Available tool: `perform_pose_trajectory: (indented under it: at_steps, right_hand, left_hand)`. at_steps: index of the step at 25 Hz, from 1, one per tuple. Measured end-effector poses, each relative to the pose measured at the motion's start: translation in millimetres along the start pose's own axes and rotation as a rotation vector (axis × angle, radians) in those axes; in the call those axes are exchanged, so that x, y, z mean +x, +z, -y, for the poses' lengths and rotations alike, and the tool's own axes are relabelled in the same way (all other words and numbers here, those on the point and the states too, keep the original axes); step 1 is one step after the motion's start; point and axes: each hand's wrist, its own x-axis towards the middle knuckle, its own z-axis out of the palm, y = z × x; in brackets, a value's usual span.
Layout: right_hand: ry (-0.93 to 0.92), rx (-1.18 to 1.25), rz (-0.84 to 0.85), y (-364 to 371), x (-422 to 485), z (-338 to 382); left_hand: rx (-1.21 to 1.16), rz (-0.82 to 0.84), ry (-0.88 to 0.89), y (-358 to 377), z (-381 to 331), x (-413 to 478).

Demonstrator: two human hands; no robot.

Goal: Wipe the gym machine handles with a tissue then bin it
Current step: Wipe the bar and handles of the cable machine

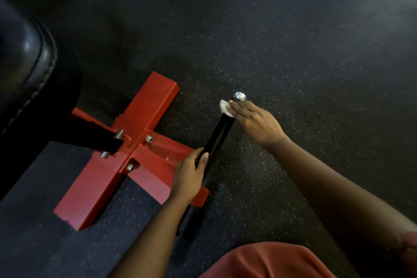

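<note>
While pressing tissue [224, 107] onto handle [220, 133] just below chrome cap [239, 96] with straight fingers of right hand [255, 122]: may lose it off rounded end onto floor [293, 52] if swept too far. Small wad; may tear or bunch under hard rubbing. Left hand [189, 176] wrapped round lower handle, steadying; would leave that stretch unwiped unless shifted. Red frame [144, 119] close beside. No bin in view; no other container visible.
</note>
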Motion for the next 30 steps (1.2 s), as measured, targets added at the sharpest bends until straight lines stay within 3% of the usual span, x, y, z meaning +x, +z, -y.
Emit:
perform_pose_trajectory:
  at_steps: [3, 6, 9, 12, 14, 17, 19, 23, 30]
  right_hand:
    - [0.355, 0.261, -0.011, 7.9, -19.1, 37.1]
    - [0.582, 0.484, -0.105, 21.3, -33.7, 102.5]
    - [0.64, 0.608, -0.164, 34.7, -52.4, 146.7]
    - [0.522, 0.732, -0.169, 38.2, -80.7, 170.3]
    - [0.577, 0.796, -0.271, 36.5, -89.0, 161.4]
    - [1.02, 1.162, -0.495, 22.1, -59.8, 111.3]
    - [1.17, 1.178, -0.566, 23.6, -28.0, 77.6]
    - [1.168, 1.135, -0.5, 26.6, 6.8, 87.7]
    - [1.085, 1.241, -0.529, 32.4, -39.6, 142.7]
  left_hand:
    - [-0.111, -0.018, 0.025, 0.4, 1.8, -5.4]
    - [-0.229, -0.025, -0.037, 3.1, -3.3, -8.7]
    - [-0.255, -0.032, -0.086, 3.1, -7.5, -8.7]
    - [-0.268, -0.017, -0.104, 2.9, -10.5, -12.0]
    - [-0.168, 0.005, -0.072, 4.3, -11.4, -10.8]
    - [-0.036, -0.025, -0.021, 9.4, -10.8, 4.2]
    - [-0.05, -0.076, 0.019, 14.0, -11.8, 17.0]
    - [-0.116, -0.107, 0.011, 18.1, -16.8, 22.5]
    - [-0.175, -0.066, -0.001, 14.0, -14.2, 21.9]
